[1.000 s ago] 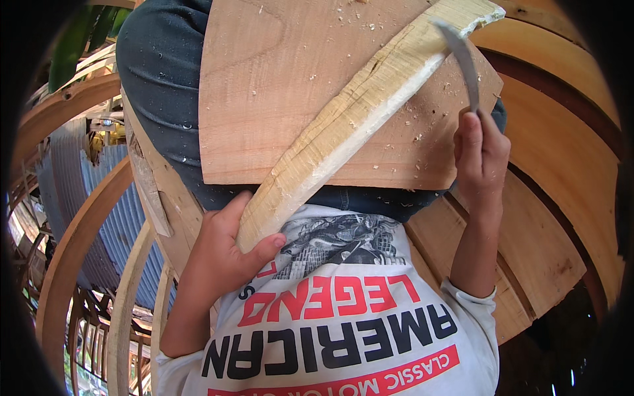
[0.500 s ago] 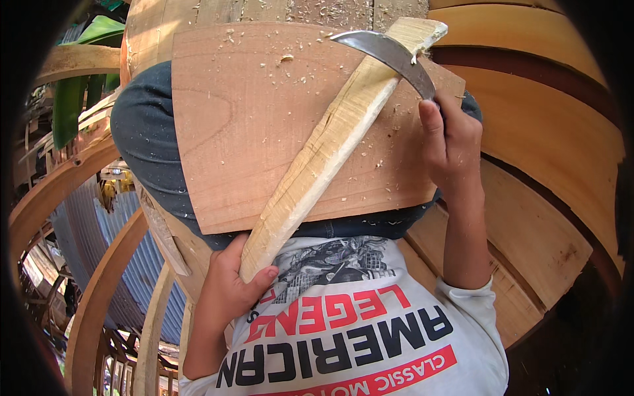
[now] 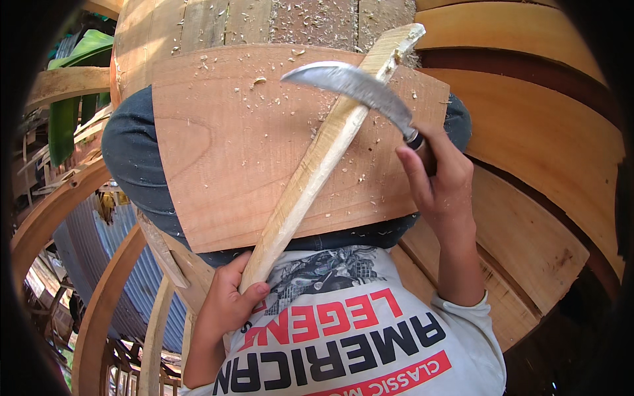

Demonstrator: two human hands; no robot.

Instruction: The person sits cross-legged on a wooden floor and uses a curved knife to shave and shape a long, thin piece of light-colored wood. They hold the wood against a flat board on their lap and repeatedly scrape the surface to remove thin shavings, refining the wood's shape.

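A long pale wooden stick slants across the board on my lap, from my waist up to the far right. Its near end is wrapped by the fingers of my left hand. My right hand grips the dark handle of a curved knife, whose sickle-like blade points left and crosses over the far part of the stick. I cannot tell whether the blade touches the wood. Rough, chipped wood shows at the stick's far end. Under it, the reddish flat board rests on my thighs, sprinkled with shavings.
Wood shavings cover the planks beyond the board. Curved wooden planks run along the right side. At the left stand curved wooden ribs, with corrugated metal sheets and a green leaf behind them.
The knife and my right hand have moved left and nearer to me, showing more blade and some handle. The stick's far end has shifted slightly left. My left hand keeps its hold.
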